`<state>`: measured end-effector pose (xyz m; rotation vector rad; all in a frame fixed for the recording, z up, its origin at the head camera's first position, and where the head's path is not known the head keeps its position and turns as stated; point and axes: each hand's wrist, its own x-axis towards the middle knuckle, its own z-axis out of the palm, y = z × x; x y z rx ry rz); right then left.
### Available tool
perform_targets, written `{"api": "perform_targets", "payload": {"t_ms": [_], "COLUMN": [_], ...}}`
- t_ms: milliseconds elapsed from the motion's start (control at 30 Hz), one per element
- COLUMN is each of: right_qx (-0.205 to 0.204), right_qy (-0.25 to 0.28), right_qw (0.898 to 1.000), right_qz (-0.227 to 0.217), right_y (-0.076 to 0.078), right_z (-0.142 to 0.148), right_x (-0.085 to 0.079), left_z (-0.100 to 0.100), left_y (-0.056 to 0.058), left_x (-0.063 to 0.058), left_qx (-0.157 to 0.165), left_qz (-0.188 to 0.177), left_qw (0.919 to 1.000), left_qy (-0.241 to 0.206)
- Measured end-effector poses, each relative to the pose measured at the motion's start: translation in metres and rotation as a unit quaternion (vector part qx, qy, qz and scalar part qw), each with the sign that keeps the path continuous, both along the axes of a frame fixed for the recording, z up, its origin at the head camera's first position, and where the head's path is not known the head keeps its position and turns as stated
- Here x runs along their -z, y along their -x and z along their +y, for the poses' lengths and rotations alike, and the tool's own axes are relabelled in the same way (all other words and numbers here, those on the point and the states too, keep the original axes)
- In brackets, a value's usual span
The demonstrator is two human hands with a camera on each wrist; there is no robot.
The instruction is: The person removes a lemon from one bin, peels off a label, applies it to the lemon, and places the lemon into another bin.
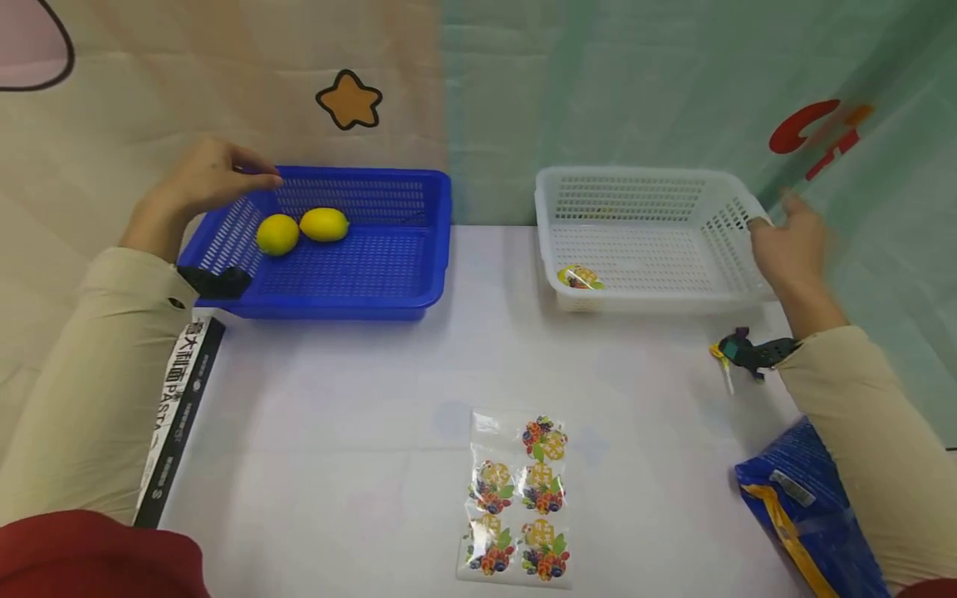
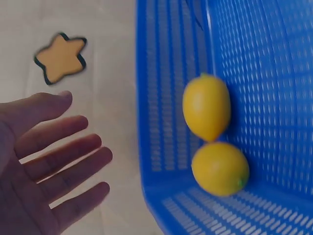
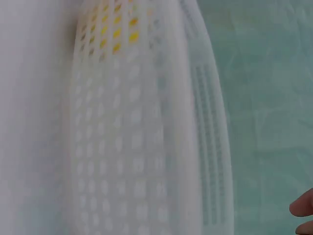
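Left hand (image 1: 205, 176), fingers spread, hovers empty | Right hand (image 1: 798, 242), fingers parted, appears empty | Blue basket (image 1: 351, 270), white basket (image 1: 635, 249) look light, slightly flexible; end rims likely offer best hold

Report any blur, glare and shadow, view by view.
Head: right hand smeared, apparently by motion; slight glare on the sticker sheet; soft shadow on the tabletop below the blue basket. Left wrist: dim overall, the left hand in shade. Right wrist: white basket blurred, its holes smudged; no sharp detail at far left.
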<state>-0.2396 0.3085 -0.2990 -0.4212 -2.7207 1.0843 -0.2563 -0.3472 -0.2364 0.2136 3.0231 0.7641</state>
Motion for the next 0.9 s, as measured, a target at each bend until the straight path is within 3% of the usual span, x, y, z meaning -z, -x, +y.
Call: {"api": "perform_targets", "payload": {"t_ms": [100,233,400,500,600,667,800,900], "right_qx": [-0.059,-0.156,-0.282,-0.339,-0.377,-0.390,-0.395,-0.402], "right_qy": [-0.008,0.025,0.036,0.028,0.039,0.043,0.043,0.040], "right_qw": [0.998,0.987,0.957,0.937,0.921,0.916,0.915,0.911], "right_qz": [0.022,0.007,-0.052,-0.084,-0.088,-0.083,-0.071,-0.081], "right_y": [0.008,0.010,0.007,0.006,0.004,0.001,-0.007,-0.015], "right_z": [-0.039,-0.089,-0.149,-0.184,-0.219,-0.242,-0.285,-0.308], "right_x": [-0.011,-0.019,-0.018,-0.012,-0.001,0.008,0.028,0.041], "left_z": [-0.007,-0.011,-0.009,-0.006,-0.003,-0.003,-0.005,-0.008], "left_y": [0.011,0.023,0.027,0.030,0.033,0.034,0.038,0.041], "left_x": [0.003,0.012,0.023,0.030,0.036,0.040,0.048,0.055], "left_qx": [0.010,0.034,0.045,0.038,0.032,0.029,0.041,0.054], "left_qz": [-0.047,-0.128,-0.222,-0.258,-0.272,-0.283,-0.275,-0.248], "left_qw": [0.9971,0.9847,0.9686,0.9613,0.9582,0.9554,0.9546,0.9563], "left_qy": [0.059,0.113,0.102,0.088,0.083,0.079,0.107,0.146]}}
